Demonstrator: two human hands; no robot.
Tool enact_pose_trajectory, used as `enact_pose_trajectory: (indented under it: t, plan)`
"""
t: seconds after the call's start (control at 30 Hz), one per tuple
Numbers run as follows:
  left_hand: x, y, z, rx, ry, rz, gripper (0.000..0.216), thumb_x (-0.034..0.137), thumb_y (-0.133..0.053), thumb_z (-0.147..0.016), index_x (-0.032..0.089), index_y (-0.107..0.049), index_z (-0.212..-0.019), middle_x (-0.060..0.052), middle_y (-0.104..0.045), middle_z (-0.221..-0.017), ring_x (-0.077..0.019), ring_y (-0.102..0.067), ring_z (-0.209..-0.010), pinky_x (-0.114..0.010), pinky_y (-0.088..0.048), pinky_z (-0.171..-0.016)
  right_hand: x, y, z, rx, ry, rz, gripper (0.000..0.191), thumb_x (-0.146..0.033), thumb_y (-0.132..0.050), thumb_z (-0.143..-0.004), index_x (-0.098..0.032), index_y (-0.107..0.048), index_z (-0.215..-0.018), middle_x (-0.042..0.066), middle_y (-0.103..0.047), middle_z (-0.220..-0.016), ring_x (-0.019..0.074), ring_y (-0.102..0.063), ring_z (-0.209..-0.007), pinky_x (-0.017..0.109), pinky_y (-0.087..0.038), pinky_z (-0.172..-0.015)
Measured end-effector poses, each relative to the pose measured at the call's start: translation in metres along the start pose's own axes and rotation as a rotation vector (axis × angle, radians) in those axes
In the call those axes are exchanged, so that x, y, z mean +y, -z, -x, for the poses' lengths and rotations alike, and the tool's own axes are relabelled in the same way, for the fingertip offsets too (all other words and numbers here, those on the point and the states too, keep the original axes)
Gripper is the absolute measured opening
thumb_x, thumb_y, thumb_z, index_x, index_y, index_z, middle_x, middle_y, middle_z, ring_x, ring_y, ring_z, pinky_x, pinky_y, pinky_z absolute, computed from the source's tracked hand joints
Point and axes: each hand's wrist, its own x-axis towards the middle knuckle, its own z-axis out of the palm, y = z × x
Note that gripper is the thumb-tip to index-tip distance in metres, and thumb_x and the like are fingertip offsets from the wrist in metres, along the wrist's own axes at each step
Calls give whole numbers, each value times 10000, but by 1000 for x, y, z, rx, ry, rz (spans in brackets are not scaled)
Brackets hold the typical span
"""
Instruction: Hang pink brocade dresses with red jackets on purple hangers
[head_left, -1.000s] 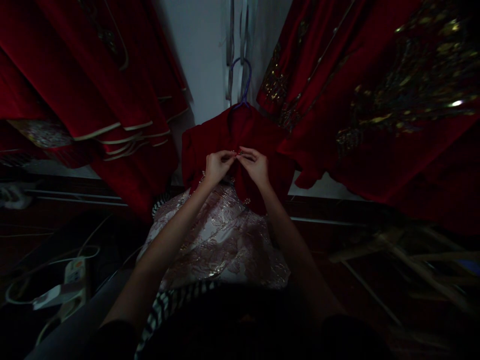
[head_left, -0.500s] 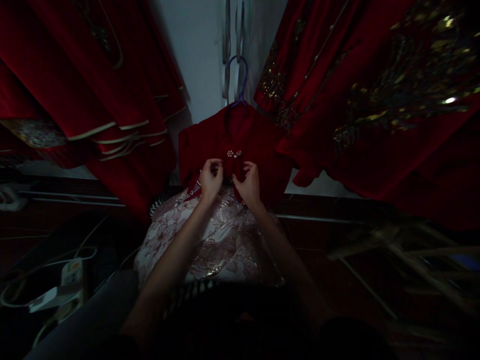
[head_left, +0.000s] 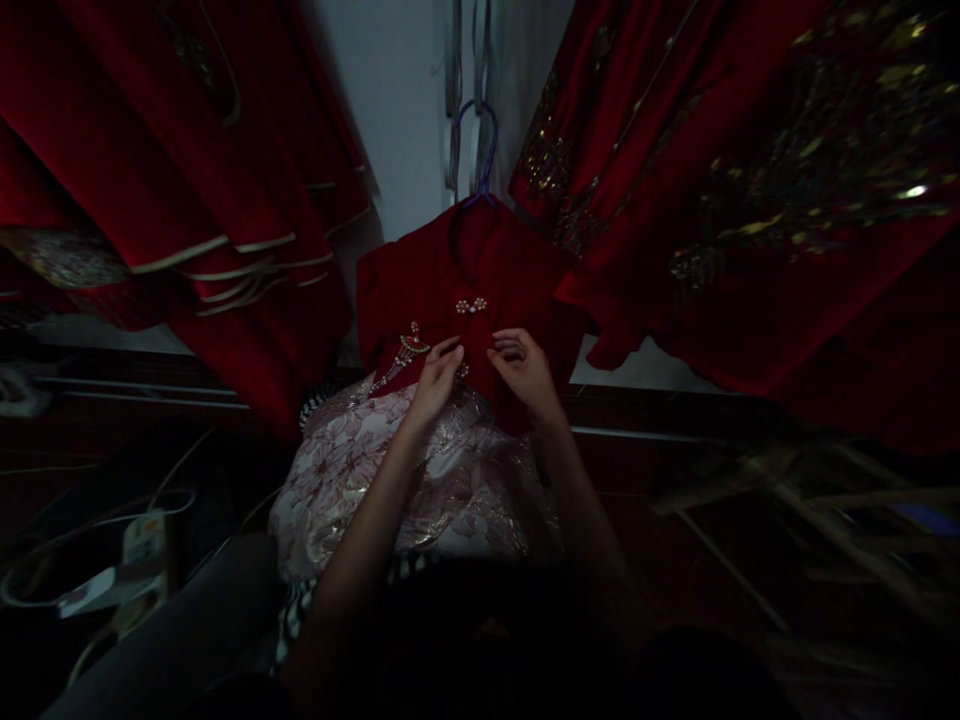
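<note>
A dark red velvet top [head_left: 420,290] hangs on a purple hanger [head_left: 475,150] against a pale wall. A pearl clasp [head_left: 471,306] closes its front near the collar, and a beaded ornament [head_left: 406,353] sits lower left. My left hand [head_left: 435,380] pinches the front opening just below the clasp. My right hand [head_left: 525,368] is beside it, fingers curled on the other edge of the red cloth. Under both hands lies a pale pink and gold brocade skirt [head_left: 352,480].
Red embroidered garments [head_left: 750,180] hang at the right, and red garments with pale trim [head_left: 225,200] hang at the left. A power strip with white cables [head_left: 142,550] lies at the lower left. Wooden sticks [head_left: 810,500] lie at the right. A striped cloth [head_left: 300,615] shows below the skirt.
Both hands have moved down from the pearl clasp, which now shows closed. They now work on the front opening lower down, and the beaded ornament at the left has come into sight.
</note>
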Motion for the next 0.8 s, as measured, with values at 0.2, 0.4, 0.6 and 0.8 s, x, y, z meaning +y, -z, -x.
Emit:
enact_pose_trajectory:
  t: [0.2,0.4,0.6,0.8]
  plan:
    - [3,17,1,-47,-18,15,264,450,-622,-815,199,-704,-820,-35,-676,-941,-155,-622,-922,-287,-474,-890,-17,-19,13,253,105,322,158,-251,-643,-745,-199,-596,-886,74,-589,-950,185,-566,-884,367,-484,-863]
    - [11,21,2,-53,84,96,245,435,-647,-793,193,-680,-783,-1,-666,-773,-128,-613,-744,-239,-495,-716,-9,-36,16,-93,-65,17,395,-355,-743,-652,-209,-533,-953,22,-613,-886,133,-602,-710,275,-525,-634]
    - [5,27,0,61,4,-17,247,325,-729,-720,211,-687,-936,-46,-661,-976,-156,-611,-874,-293,-498,-816,-3,-37,13,-45,-76,-51,284,-294,-700,-680,-213,-519,-884,-9,-612,-774,120,-608,-677,248,-526,-600]
    - [-19,38,-7,262,-26,21,620,221,-750,-648,254,-511,-1219,-82,-509,-1257,-159,-575,-1013,-302,-498,-862,-2,-33,12,-88,-67,-84,300,-345,-708,-708,-213,-574,-942,14,-648,-841,130,-642,-734,258,-547,-640]
